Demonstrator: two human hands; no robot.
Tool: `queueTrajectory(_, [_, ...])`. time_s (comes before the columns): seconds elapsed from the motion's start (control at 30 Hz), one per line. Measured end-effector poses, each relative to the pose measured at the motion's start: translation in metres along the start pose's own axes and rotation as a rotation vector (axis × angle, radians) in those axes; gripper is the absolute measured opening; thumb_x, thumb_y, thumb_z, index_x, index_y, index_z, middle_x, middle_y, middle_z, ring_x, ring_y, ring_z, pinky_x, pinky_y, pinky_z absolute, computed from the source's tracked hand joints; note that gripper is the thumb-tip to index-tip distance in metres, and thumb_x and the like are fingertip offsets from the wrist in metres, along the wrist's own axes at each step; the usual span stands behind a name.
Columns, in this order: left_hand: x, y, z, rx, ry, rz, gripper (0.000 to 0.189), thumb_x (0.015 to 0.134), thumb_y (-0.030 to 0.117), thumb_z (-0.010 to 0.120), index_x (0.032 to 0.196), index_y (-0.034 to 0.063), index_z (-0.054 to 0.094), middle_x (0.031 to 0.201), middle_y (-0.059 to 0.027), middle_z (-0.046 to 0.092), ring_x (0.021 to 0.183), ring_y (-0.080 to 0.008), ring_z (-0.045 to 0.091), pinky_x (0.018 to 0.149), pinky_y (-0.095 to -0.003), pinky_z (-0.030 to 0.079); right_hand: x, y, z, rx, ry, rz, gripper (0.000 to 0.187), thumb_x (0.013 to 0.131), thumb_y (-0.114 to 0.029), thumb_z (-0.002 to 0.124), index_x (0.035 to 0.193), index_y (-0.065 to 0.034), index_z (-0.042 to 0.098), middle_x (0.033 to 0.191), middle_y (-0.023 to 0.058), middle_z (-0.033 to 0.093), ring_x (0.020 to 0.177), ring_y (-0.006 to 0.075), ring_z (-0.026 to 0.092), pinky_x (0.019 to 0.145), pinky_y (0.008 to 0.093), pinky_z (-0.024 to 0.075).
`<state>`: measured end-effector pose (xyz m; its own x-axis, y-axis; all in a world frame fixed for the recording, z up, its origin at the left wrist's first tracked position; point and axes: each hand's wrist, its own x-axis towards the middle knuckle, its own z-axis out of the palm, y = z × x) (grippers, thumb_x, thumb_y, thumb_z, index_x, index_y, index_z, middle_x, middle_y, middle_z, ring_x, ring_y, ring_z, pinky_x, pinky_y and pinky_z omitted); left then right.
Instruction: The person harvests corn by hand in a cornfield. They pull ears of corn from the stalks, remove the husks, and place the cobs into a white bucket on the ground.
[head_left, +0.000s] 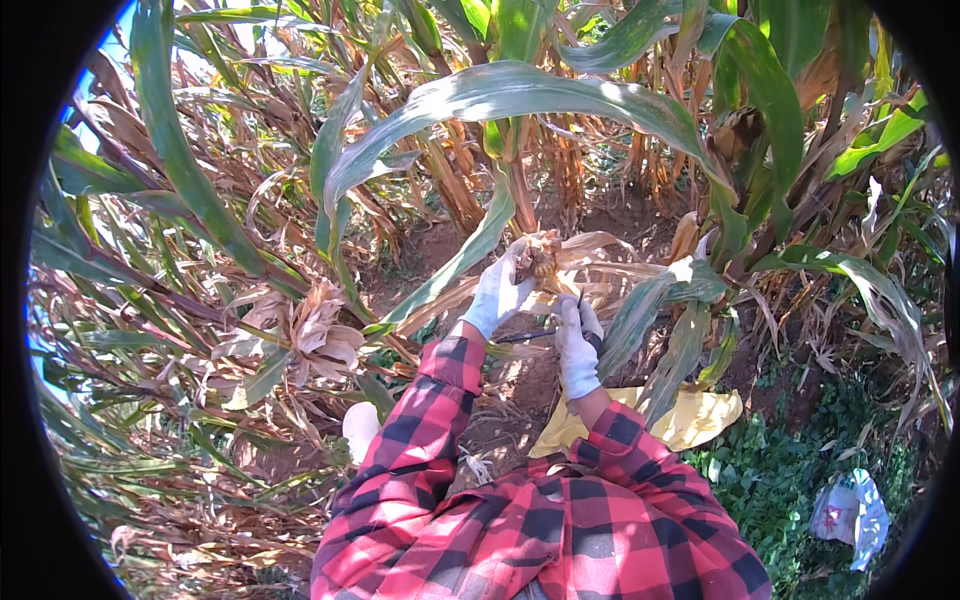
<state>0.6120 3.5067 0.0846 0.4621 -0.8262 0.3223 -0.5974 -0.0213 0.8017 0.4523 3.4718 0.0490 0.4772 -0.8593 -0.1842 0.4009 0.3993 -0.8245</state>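
My left hand (496, 296), in a white knit glove, grips an ear of corn (541, 259) whose dry husk is partly peeled back. Pale husk leaves (600, 255) spread to the right of the ear. Just below it, my right hand (577, 346), gloved the same way, has its fingers curled around a slender dark tool (529, 335). The tool's thin shaft sticks out to the left, and its exact kind is unclear. The right fingertips are close to the lower husk; whether they pinch it I cannot tell.
Green corn leaves (517, 94) arch over the hands. A dry husked ear (326, 330) hangs at left on a leaning stalk. On the ground lie a yellow sheet or sack (697, 420) and, at lower right, a white plastic bag (851, 514). Weeds (757, 480) grow nearby.
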Motion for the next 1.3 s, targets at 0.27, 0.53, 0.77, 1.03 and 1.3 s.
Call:
queueTrajectory(0.27, [0.008, -0.02, 0.035, -0.274, 0.217, -0.106, 0.031, 0.083, -0.002, 0.058, 0.113, -0.005, 0.063, 0.088, -0.0078, 0.07, 0.075, -0.0123, 0.063, 0.07, -0.0288, 0.053, 0.053, -0.041, 0.023, -0.788, -0.014, -0.46, 0.068, 0.078, -0.042, 0.077, 0.125, 0.0009, 0.054, 0.115, 0.0154, 0.063, 0.112, 0.0253, 0.059, 0.097, 0.0339, 0.0435])
queueTrajectory(0.53, [-0.056, -0.004, 0.06, -0.549, 0.13, -0.279, 0.012, 0.08, 0.004, 0.059, 0.089, 0.0, 0.066, 0.084, -0.0032, 0.065, 0.077, -0.0128, 0.06, 0.072, -0.0276, 0.05, 0.111, 0.015, -0.073, 0.195, 0.265, 0.305, 0.069, 0.086, -0.06, 0.059, 0.121, -0.0002, 0.054, 0.105, 0.0156, 0.06, 0.095, 0.0226, 0.057, 0.084, 0.0325, 0.0416])
queueTrajectory(0.77, [-0.082, -0.031, 0.0, -0.849, 0.308, -0.548, 0.027, 0.081, 0.002, 0.065, 0.107, 0.0053, 0.058, 0.095, -0.0057, 0.063, 0.082, -0.0174, 0.063, 0.076, -0.0291, 0.055, 0.075, 0.095, -0.104, 0.686, 0.122, 0.466, 0.05, 0.091, -0.055, 0.051, 0.106, -0.0081, 0.055, 0.084, 0.0069, 0.05, 0.071, 0.0183, 0.046, 0.064, 0.0287, 0.0327])
queueTrajectory(1.03, [-0.138, -0.024, 0.007, -0.789, -0.095, -0.772, 0.066, 0.089, 0.033, 0.068, 0.141, 0.0044, 0.039, 0.132, -0.0113, 0.052, 0.115, -0.0239, 0.056, 0.092, -0.036, 0.05, 0.052, 0.072, -0.151, 0.587, 0.253, 0.281, 0.036, 0.097, -0.05, 0.042, 0.089, -0.0172, 0.056, 0.06, -0.0031, 0.04, 0.044, 0.0134, 0.034, 0.041, 0.0243, 0.0224])
queueTrajectory(1.3, [-0.147, 0.004, 0.096, -1.245, -0.041, -0.749, 0.043, 0.09, 0.029, 0.067, 0.122, 0.003, 0.056, 0.111, -0.0072, 0.065, 0.103, -0.0182, 0.063, 0.089, -0.0312, 0.052, -0.049, 0.015, -0.16, 0.134, 0.037, 0.415, 0.041, 0.095, -0.055, 0.05, 0.107, -0.0169, 0.06, 0.068, -0.0008, 0.058, 0.041, 0.0095, 0.043, 0.036, 0.0222, 0.0255])
